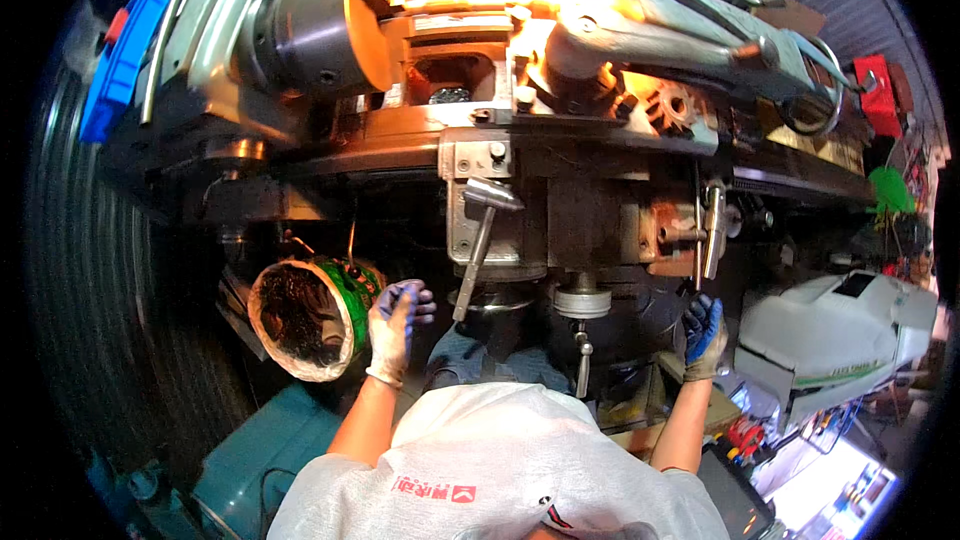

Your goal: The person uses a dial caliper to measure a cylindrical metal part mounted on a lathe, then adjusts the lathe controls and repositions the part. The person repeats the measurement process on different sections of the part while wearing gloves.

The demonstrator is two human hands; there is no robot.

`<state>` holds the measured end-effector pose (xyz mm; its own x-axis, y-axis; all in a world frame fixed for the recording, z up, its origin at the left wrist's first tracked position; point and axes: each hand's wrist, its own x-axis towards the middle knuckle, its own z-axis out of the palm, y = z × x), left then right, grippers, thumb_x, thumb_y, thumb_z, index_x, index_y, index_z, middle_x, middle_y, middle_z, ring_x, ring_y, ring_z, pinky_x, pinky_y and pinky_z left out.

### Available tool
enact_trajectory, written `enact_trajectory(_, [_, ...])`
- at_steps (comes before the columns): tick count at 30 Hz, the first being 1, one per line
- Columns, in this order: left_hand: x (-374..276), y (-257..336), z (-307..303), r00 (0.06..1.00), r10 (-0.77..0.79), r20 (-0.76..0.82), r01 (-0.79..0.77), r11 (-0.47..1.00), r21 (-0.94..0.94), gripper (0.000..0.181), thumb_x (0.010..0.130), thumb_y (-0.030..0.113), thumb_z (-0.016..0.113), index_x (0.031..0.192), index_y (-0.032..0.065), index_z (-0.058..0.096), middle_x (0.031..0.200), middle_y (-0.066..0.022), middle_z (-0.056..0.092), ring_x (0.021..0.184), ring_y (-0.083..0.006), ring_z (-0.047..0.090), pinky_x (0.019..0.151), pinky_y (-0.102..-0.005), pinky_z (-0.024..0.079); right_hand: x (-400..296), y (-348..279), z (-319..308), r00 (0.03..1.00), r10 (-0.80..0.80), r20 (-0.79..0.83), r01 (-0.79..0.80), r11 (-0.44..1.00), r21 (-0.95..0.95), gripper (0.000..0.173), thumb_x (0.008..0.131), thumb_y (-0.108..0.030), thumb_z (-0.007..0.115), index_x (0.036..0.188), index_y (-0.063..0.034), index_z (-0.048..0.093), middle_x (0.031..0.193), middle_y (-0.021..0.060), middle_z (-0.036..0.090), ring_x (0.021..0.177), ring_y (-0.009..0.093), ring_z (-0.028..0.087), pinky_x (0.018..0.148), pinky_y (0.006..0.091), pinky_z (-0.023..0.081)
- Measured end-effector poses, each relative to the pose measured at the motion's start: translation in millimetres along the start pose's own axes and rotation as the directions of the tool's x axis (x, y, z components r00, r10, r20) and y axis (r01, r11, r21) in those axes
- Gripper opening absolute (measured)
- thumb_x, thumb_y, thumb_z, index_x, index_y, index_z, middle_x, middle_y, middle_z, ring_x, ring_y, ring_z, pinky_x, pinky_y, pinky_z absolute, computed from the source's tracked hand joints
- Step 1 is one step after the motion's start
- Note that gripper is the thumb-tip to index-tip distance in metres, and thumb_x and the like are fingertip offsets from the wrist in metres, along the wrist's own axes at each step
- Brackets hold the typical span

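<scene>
My left hand (401,319), in a white glove with a blue-coated palm, is raised beside a green bucket (364,292). Its fingers are loosely bent, with nothing seen in them. The bucket is tipped towards me, showing a pale rim and a dark inside. Over on the right, my right hand (703,334), gloved alike, curls its fingers at the lower end of a thin upright metal lever (698,240). Above both hands stretches a metal lathe, its large chuck (322,37) at the left. A hammer-shaped metal handle (480,240) slants down in front of the carriage.
A toothed gear (671,109) sits right of the brightly lit tool post. Further right is the tailstock (675,45). A ball-ended crank handle (583,360) projects towards me. A blue plastic tray (127,60) stands far left, a grey-white machine cover (832,337) at right.
</scene>
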<state>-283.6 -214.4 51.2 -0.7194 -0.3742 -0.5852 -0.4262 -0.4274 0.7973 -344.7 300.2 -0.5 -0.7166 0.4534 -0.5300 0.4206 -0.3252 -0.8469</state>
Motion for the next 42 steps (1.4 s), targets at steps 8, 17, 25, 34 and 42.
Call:
enact_trajectory(8, [4, -52, -35, 0.982, -0.162, -0.095, 0.142, 0.971, -0.192, 0.031, 0.093, 0.028, 0.061, 0.11, 0.0034, 0.06, 0.093, -0.0091, 0.066, 0.079, -0.0186, 0.065, 0.069, -0.0309, 0.055, 8, 5, 11, 0.993, 0.021, 0.112, -0.029, 0.997, 0.071, 0.029, 0.096, -0.031, 0.055, 0.111, -0.0069, 0.061, 0.096, 0.0064, 0.067, 0.077, 0.018, 0.064, 0.069, 0.0303, 0.053])
enact_trajectory(17, [6, -70, -33, 0.979, -0.201, -0.011, 0.195, 0.961, -0.195, 0.028, 0.093, 0.024, 0.06, 0.11, 0.0024, 0.059, 0.094, -0.0092, 0.065, 0.077, -0.0184, 0.064, 0.069, -0.0306, 0.054, -6, 36, -3, 0.993, 0.037, 0.116, -0.036, 0.999, -0.011, 0.042, 0.094, -0.037, 0.056, 0.117, -0.0018, 0.059, 0.108, 0.009, 0.063, 0.093, 0.023, 0.062, 0.08, 0.0385, 0.054])
enact_trajectory(25, [37, -93, -52, 0.977, -0.214, 0.018, 0.214, 0.966, -0.143, 0.021, 0.092, 0.021, 0.062, 0.105, 0.0048, 0.062, 0.091, -0.0081, 0.067, 0.074, -0.0172, 0.065, 0.064, -0.0303, 0.055, -30, 47, -8, 0.984, 0.051, 0.17, -0.061, 0.997, 0.055, 0.04, 0.097, -0.035, 0.05, 0.118, -0.0027, 0.059, 0.104, 0.0129, 0.066, 0.092, 0.024, 0.065, 0.081, 0.0367, 0.053])
enact_trajectory(34, [80, -175, -110, 0.975, -0.171, 0.144, 0.116, 0.937, 0.328, 0.022, 0.089, 0.024, 0.056, 0.105, 0.0097, 0.062, 0.096, -0.013, 0.067, 0.083, -0.0315, 0.064, 0.068, -0.0423, 0.052, 58, 45, -63, 0.995, -0.1, -0.011, 0.097, 0.981, -0.168, 0.045, 0.092, -0.039, 0.059, 0.123, -0.0065, 0.059, 0.11, 0.0111, 0.066, 0.093, 0.022, 0.064, 0.08, 0.0341, 0.05])
enact_trajectory(42, [9, -212, -176, 0.984, -0.063, -0.169, 0.181, 0.353, 0.918, 0.041, 0.087, 0.032, 0.064, 0.111, -0.002, 0.064, 0.102, -0.0155, 0.068, 0.09, -0.0263, 0.063, 0.082, -0.0347, 0.047, 254, 152, -152, 0.997, -0.068, 0.021, 0.041, 0.305, -0.952, 0.047, 0.09, -0.034, 0.054, 0.12, 0.0025, 0.058, 0.119, 0.0269, 0.06, 0.11, 0.04, 0.056, 0.096, 0.0412, 0.044])
